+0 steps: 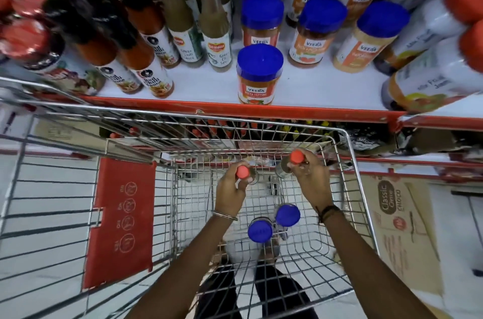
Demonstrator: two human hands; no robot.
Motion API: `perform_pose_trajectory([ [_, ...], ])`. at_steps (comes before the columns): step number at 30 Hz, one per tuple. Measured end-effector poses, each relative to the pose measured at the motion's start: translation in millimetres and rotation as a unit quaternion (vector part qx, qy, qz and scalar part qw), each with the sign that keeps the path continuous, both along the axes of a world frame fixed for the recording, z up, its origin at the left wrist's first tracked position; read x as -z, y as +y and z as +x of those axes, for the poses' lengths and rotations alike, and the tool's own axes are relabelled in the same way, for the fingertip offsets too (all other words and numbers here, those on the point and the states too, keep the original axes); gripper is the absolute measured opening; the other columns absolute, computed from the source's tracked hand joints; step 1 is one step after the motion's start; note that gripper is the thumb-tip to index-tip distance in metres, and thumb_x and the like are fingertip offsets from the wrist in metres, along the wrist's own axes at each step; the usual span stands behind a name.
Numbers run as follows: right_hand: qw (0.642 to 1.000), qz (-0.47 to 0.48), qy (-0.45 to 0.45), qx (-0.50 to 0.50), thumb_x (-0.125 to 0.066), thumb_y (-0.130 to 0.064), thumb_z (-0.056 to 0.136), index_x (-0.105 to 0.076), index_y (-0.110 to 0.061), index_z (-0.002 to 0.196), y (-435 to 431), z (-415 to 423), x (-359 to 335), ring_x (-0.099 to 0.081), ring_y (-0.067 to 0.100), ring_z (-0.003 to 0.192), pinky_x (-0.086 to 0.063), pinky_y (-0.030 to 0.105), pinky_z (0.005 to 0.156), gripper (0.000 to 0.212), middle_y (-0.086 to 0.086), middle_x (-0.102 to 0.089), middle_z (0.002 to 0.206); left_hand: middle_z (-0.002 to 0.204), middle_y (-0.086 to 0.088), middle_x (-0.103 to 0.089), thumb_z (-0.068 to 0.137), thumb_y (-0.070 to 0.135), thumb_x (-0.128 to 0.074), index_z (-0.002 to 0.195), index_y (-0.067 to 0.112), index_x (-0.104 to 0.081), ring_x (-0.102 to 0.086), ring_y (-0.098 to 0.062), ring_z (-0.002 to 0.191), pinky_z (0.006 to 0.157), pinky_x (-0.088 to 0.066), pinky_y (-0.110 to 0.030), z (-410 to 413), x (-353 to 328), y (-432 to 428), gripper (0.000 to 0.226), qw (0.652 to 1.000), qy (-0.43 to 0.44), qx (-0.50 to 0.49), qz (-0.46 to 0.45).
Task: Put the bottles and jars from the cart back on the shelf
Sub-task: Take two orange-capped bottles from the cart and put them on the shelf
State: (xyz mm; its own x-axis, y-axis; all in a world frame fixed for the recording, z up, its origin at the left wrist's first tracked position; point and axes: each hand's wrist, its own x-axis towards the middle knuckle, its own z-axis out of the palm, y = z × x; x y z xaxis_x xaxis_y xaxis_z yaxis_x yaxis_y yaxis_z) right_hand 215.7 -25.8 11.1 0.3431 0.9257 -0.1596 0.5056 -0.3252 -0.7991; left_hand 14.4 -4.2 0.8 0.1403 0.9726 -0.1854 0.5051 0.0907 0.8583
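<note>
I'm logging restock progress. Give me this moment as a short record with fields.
left hand: closed on a red-capped bottle in the cart
right hand: closed on a second red-capped bottle
left in cart: two blue-lidded jars
shelf: sauce bottles at left, blue-lidded jars at centre

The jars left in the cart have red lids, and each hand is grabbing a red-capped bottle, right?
Not quite. The head view shows the two jars left in the cart have blue lids, not red. The rest holds: the left hand and the right hand each grip a red-capped bottle.
</note>
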Motion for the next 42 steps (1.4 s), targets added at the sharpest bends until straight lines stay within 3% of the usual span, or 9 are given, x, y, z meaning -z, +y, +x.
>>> perform_pose_trajectory([
  [5, 0.998, 0.047, 0.005, -0.035, -0.068, -0.023, 0.081, -0.055, -0.016, 0.120, -4, -19, -73, -0.060, 0.021, 0.102, -0.048, 0.038, 0.092, 0.041, 0.000, -0.064, 0.111, 0.103, -0.013, -0.067, 0.083, -0.001, -0.061, 0.116, 0.007, -0.054, -0.064, -0.031, 0.093, 0.076, -0.052, -0.033, -23, -68, 2, 0.034, 0.997, 0.002, 0.005, 0.072],
  [9, 0.992, 0.106, 0.050, -0.053, -0.070, -0.026, 0.079, -0.056, -0.044, 0.112, -7, -38, -142, -0.063, 0.012, 0.100, -0.050, 0.042, 0.092, 0.040, -0.018, -0.061, 0.105, 0.100, -0.007, -0.068, 0.086, 0.007, -0.060, 0.117, 0.019, -0.053, -0.066, -0.023, 0.085, 0.071, -0.058, -0.044, -46, -134, 1, 0.034, 0.994, -0.023, 0.008, 0.111],
  [11, 0.986, 0.146, 0.054, -0.062, -0.071, -0.030, 0.077, -0.053, -0.058, 0.104, -5, -47, -177, -0.061, -0.003, 0.098, -0.051, 0.029, 0.087, 0.043, -0.024, -0.061, 0.102, 0.099, -0.006, -0.069, 0.083, 0.006, -0.063, 0.115, 0.023, -0.053, -0.066, -0.022, 0.086, 0.076, -0.057, -0.044, -59, -166, 4, 0.037, 0.991, -0.035, 0.005, 0.132],
  [17, 0.966, 0.219, 0.083, -0.106, -0.074, -0.021, 0.074, -0.059, -0.045, 0.098, 25, -72, -264, -0.065, 0.009, 0.093, -0.052, 0.028, 0.083, 0.037, -0.017, -0.067, 0.098, 0.103, 0.001, -0.063, 0.077, 0.004, -0.069, 0.112, 0.022, -0.055, -0.061, -0.017, 0.094, 0.084, -0.048, -0.025, -90, -253, 35, 0.041, 0.975, -0.026, 0.021, 0.220],
  [22, 0.958, 0.249, 0.058, -0.129, -0.071, -0.022, 0.078, -0.059, -0.028, 0.111, 67, -89, -298, -0.060, -0.004, 0.094, -0.047, 0.009, 0.082, 0.035, -0.017, -0.065, 0.100, 0.106, 0.003, -0.052, 0.078, 0.002, -0.068, 0.109, 0.016, -0.056, -0.053, -0.013, 0.098, 0.086, -0.047, -0.023, -97, -293, 73, 0.036, 0.960, -0.026, 0.032, 0.276],
  [28, 0.967, 0.220, 0.012, -0.125, -0.070, -0.017, 0.079, -0.057, -0.020, 0.116, 111, -108, -286, -0.060, 0.005, 0.090, -0.044, 0.007, 0.080, 0.039, -0.009, -0.063, 0.101, 0.111, -0.010, -0.054, 0.079, -0.007, -0.060, 0.113, 0.009, -0.055, -0.053, -0.023, 0.099, 0.088, -0.045, -0.030, -90, -282, 115, 0.038, 0.958, 0.030, 0.061, 0.278],
  [33, 0.973, 0.179, -0.022, -0.144, -0.067, -0.014, 0.081, -0.056, -0.014, 0.116, 131, -113, -257, -0.059, 0.018, 0.100, -0.049, 0.032, 0.091, 0.037, 0.003, -0.064, 0.106, 0.111, -0.011, -0.053, 0.078, -0.011, -0.058, 0.113, 0.009, -0.054, -0.053, -0.022, 0.098, 0.078, -0.032, -0.011, -86, -263, 138, 0.041, 0.961, 0.060, 0.078, 0.260],
  [37, 0.974, 0.169, -0.035, -0.146, -0.067, -0.015, 0.082, -0.055, -0.013, 0.117, 137, -114, -244, -0.059, 0.019, 0.100, -0.049, 0.032, 0.090, 0.038, 0.007, -0.066, 0.108, 0.112, -0.011, -0.053, 0.080, -0.008, -0.059, 0.115, 0.011, -0.053, -0.053, -0.024, 0.100, 0.078, -0.034, -0.013, -85, -254, 144, 0.041, 0.960, 0.077, 0.094, 0.253],
  [42, 0.972, 0.177, -0.037, -0.149, -0.067, -0.016, 0.082, -0.053, -0.015, 0.119, 139, -112, -238, -0.060, 0.020, 0.104, -0.049, 0.032, 0.091, 0.040, 0.008, -0.065, 0.112, 0.116, -0.013, -0.051, 0.083, -0.002, -0.059, 0.119, 0.010, -0.050, -0.054, -0.030, 0.103, 0.084, -0.048, -0.038, -87, -259, 146, 0.039, 0.957, 0.097, 0.107, 0.252],
])
